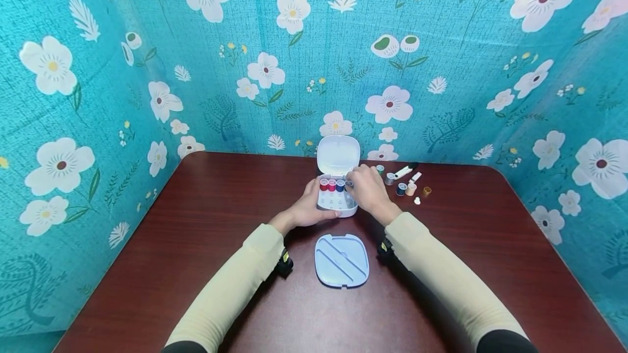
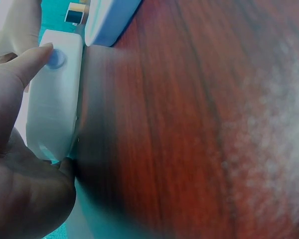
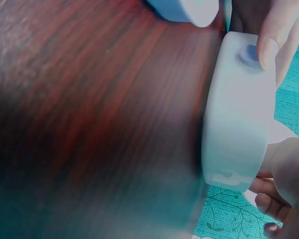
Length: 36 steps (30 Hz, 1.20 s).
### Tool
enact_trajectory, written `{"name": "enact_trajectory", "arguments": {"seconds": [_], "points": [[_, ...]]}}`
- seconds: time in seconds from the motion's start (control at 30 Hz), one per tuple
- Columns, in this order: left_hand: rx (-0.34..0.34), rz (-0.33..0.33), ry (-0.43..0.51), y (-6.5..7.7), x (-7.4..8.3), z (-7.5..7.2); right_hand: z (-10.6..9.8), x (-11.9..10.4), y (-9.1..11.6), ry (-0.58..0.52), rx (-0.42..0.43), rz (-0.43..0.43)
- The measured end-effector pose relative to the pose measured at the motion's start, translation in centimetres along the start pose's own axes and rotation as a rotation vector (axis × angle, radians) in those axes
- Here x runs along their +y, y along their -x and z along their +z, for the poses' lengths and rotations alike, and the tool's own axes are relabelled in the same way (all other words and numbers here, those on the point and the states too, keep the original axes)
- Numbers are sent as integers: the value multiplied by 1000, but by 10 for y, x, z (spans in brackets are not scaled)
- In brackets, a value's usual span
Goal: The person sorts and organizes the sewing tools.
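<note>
- Two hands on the white sewing box (image 1: 348,213) rn, sitting mid-tabletop (image 1: 235,200), lid (image 1: 338,154) up at the back.
- L hand (image 1: 310,208): fingers curled round the left side, thumb on the front catch (image 2: 56,59).
- R hand (image 1: 370,187): bent fingers over the back-right corner, at the grey-blue spool (image 1: 349,184). Can't tell if it's pinching it, tips are hidden.
- Key bit imo: spool row runs L-to-R across the box, red spool (image 1: 324,184), pink spool (image 1: 332,185), blue spool (image 1: 340,185), then grey-blue. R hand's nearest that end.
- Loose navy spool (image 1: 401,189) + peach spool (image 1: 411,189) are off to the right, past R hand.
- Light-blue tray (image 1: 338,260) lies in front, apart from the box; lid prob limits reach from behind.
</note>
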State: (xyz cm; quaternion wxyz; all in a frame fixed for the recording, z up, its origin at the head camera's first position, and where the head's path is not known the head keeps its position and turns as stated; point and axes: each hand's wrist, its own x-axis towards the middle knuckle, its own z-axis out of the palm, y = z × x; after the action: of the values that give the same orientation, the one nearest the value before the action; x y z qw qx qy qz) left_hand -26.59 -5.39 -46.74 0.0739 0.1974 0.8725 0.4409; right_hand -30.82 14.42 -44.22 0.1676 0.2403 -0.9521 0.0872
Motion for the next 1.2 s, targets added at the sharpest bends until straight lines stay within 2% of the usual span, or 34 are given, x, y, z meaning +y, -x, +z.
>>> {"name": "enact_trajectory", "arguments": {"seconds": [0.5, 0.77, 1.2], "points": [[3, -20, -14, 1, 3, 2, 0, -4, 0, 130, -46, -4], [4, -20, -17, 2, 3, 2, 1, -1, 1, 98, -63, -2], [7, -25, -21, 0, 2, 1, -15, 2, 10, 16, -48, -29]]}}
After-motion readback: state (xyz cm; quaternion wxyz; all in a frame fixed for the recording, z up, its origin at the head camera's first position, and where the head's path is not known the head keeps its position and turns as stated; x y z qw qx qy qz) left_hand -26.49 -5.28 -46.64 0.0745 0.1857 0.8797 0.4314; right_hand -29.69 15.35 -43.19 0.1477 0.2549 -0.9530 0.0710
